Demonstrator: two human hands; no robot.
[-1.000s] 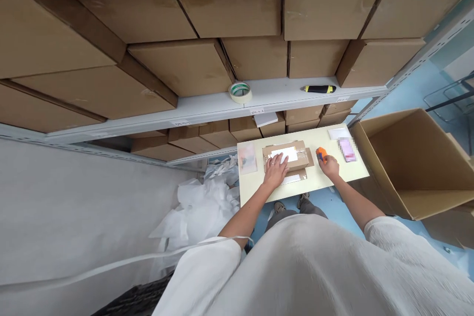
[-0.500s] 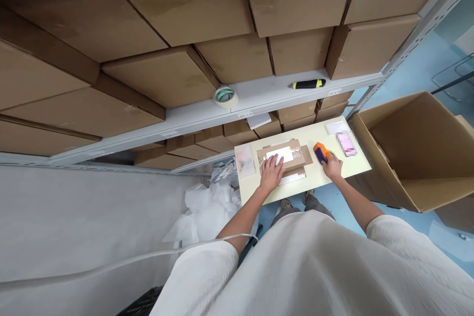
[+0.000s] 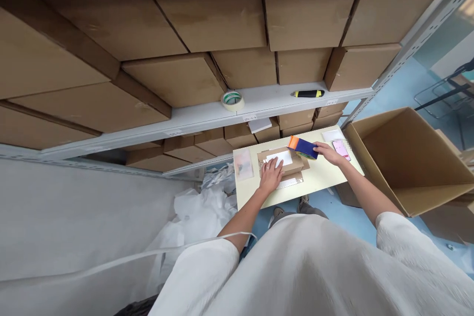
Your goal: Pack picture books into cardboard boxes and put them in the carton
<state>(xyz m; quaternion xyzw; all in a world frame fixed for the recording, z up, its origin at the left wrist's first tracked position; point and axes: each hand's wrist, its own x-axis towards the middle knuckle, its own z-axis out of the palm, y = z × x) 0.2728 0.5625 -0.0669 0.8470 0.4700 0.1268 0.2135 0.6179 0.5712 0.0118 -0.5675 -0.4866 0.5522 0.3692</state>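
Note:
A small cardboard box [image 3: 291, 167] with a white label [image 3: 280, 157] lies on the pale yellow table [image 3: 318, 177]. My left hand [image 3: 271, 176] rests flat on its near left part, fingers spread over the label's edge. In my right hand [image 3: 329, 152] is an orange and dark blue tape dispenser [image 3: 306, 148], gripped by its right end. Its orange end hangs over the box's far right corner; whether it touches the cardboard I cannot tell. A pink-screened phone [image 3: 341, 150] lies right of this hand.
A large open carton [image 3: 400, 158] stands right of the table. Shelves full of cardboard boxes [image 3: 237, 66] rise in front, with a tape roll [image 3: 233, 100] and a utility knife [image 3: 308, 94] on the ledge. White packing material [image 3: 200, 212] is heaped at left. A clear bag [image 3: 243, 164] lies on the table's left end.
My right hand has brought the tape dispenser up and left from the table's right side to the box, turning its orange end left. My left hand has stayed on the box. The view has shifted slightly.

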